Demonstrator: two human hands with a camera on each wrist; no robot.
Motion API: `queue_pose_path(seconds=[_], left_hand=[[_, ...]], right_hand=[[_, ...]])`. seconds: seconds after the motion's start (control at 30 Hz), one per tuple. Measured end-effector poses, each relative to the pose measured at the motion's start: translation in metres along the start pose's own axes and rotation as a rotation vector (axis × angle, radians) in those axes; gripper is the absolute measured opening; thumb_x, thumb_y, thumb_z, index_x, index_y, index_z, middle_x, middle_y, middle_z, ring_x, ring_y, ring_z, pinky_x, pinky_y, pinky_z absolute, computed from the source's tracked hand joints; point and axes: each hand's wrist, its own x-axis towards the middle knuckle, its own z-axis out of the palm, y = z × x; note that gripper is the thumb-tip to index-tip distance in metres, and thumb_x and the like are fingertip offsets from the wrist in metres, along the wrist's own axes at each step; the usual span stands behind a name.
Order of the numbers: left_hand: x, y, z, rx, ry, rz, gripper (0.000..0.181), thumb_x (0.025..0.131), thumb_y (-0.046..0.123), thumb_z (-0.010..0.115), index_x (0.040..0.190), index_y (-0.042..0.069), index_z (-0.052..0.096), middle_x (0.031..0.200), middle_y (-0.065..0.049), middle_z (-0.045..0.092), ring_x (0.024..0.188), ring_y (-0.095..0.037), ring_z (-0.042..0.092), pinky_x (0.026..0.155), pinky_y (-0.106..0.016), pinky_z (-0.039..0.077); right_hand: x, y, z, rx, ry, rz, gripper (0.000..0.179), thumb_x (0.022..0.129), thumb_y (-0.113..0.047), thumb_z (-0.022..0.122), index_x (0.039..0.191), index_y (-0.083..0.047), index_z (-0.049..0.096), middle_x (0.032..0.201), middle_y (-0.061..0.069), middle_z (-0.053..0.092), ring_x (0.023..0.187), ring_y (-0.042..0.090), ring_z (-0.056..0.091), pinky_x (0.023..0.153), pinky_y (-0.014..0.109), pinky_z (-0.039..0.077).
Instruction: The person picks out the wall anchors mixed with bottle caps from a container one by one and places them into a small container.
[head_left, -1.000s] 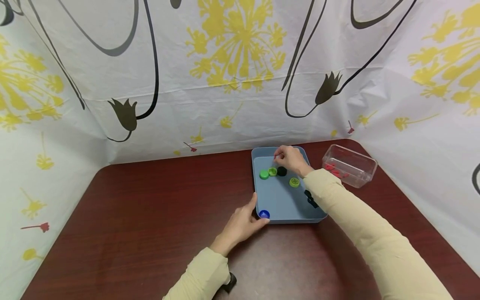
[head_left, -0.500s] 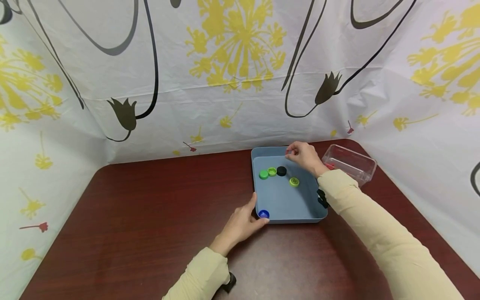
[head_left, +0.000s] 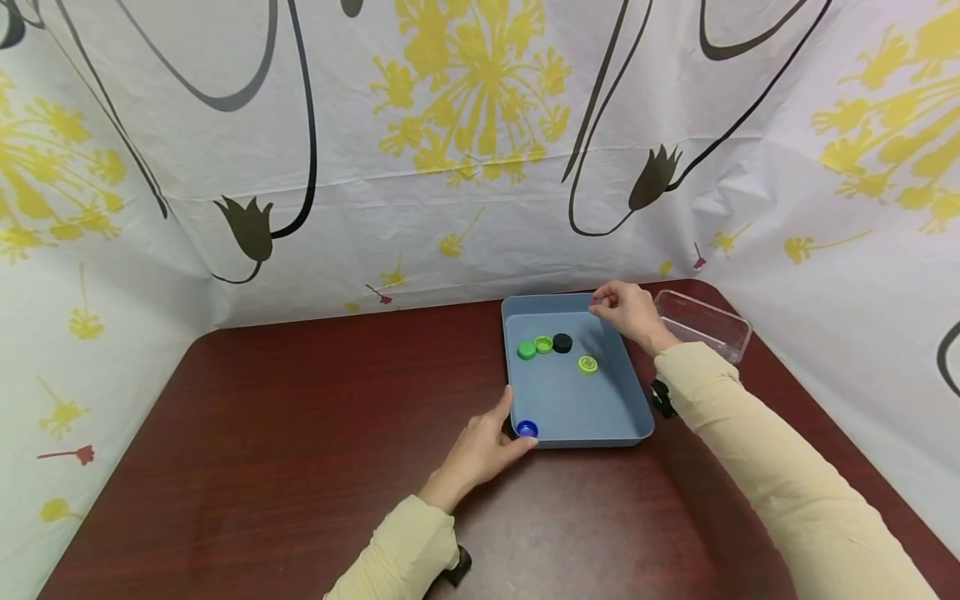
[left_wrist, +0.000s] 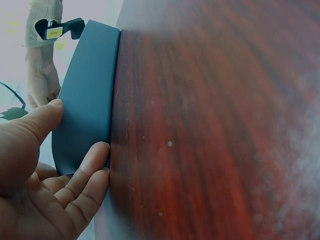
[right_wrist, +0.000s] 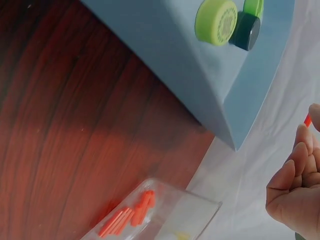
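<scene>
A blue-grey tray (head_left: 570, 404) lies on the table with several bottle caps in it. My left hand (head_left: 480, 446) grips its near-left corner; in the left wrist view the thumb and fingers (left_wrist: 92, 160) hold the tray's outer wall (left_wrist: 87, 85). Close by that hand, inside the corner, sits a blue cap (head_left: 527, 429). Over the tray's far-right corner, my right hand (head_left: 628, 312) pinches a small red stick (right_wrist: 307, 120), mostly hidden by the fingers. Farther in are a green cap (head_left: 527, 350), a lime cap (head_left: 543, 344), a black cap (head_left: 562, 342) and another lime cap (head_left: 588, 364).
Right of the tray stands a clear plastic box (head_left: 708, 325), partly behind the right hand and sleeve. Several red sticks (right_wrist: 125, 217) lie in it. A patterned white curtain (head_left: 465, 233) hangs behind the dark red wooden table (head_left: 300, 433).
My right hand, holding the red stick, has moved right and slightly back from above the caps to the tray's far-right corner. The left hand stays at the near-left corner.
</scene>
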Motion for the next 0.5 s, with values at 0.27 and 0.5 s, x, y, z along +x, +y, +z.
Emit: queue_pose_path(seconds=[0.27,0.5], left_hand=[[0.000,0.000,0.001,0.004,0.001,0.002,0.085,0.087,0.037,0.067,0.150,0.006,0.019,0.090,-0.005,0.065,0.063,-0.002,0.058,0.061,-0.022,0.046],[0.001,-0.001,0.001,0.012,0.004,0.004,0.085,0.087,0.038,0.067,0.150,0.006,0.020,0.092,-0.006,0.065,0.063,-0.002,0.058,0.061,-0.022,0.046]], right_hand=[[-0.007,0.013,-0.011,0.013,0.043,0.024,0.017,0.087,-0.013,0.067,0.096,0.001,0.064,0.078,0.010,0.061,0.061,0.011,0.049,0.055,0.025,0.039],[-0.014,0.025,-0.025,0.080,0.022,0.101,0.024,0.089,-0.016,0.065,0.105,0.002,0.060,0.080,0.009,0.056,0.045,0.009,0.043,0.042,0.028,0.039]])
